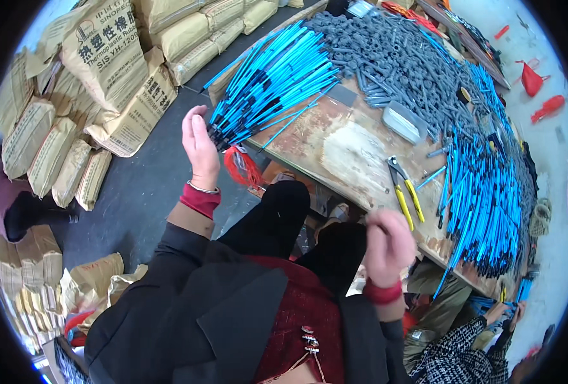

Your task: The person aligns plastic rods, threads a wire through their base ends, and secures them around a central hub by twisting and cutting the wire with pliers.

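My left hand is raised at the table's left corner, fingers stretched out and holding nothing. Just beside it, a large pile of thin blue rods with black ends lies fanned across the corner. Below those ends hangs a bundle of red ties. Over the table's front edge is my right hand, smeared by motion; its fingers look bent, and I see nothing in them. Close to that hand, yellow-handled pliers lie on the wooden table.
Grey plastic pieces are heaped at the back, near a clear plastic tray. More blue rods cover the right side. A co-worker's hands are at the lower right. Paper sacks stand stacked on the left.
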Tool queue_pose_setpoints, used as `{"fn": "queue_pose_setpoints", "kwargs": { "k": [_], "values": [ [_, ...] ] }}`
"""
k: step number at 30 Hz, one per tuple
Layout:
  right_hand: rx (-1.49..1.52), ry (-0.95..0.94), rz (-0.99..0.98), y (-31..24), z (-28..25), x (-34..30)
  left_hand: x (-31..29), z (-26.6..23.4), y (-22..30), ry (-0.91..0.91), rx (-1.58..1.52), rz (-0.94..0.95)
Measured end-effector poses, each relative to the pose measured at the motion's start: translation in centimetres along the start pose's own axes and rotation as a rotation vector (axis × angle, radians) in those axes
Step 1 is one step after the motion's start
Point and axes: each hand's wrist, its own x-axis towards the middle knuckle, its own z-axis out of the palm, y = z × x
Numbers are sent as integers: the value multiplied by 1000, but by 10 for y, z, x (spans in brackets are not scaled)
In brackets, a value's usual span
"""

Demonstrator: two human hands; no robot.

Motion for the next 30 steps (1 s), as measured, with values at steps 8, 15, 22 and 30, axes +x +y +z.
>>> {"fn": "queue_pose_setpoints", "kwargs": {
  "k": [8,15,22,30],
  "values": [
    [1179,-466,-568,-91,-62,22,13,37,93,160,43,390],
    [1057,-497,-514,-74,-84,10,-74,126,90,-619,91,542],
    [-354,-31,307,20,-114,34,-124,201,52,-791,129,621],
    [-1038,358,408,113,-178,40,-124,198,46,-803,25,562]
  ]
}}
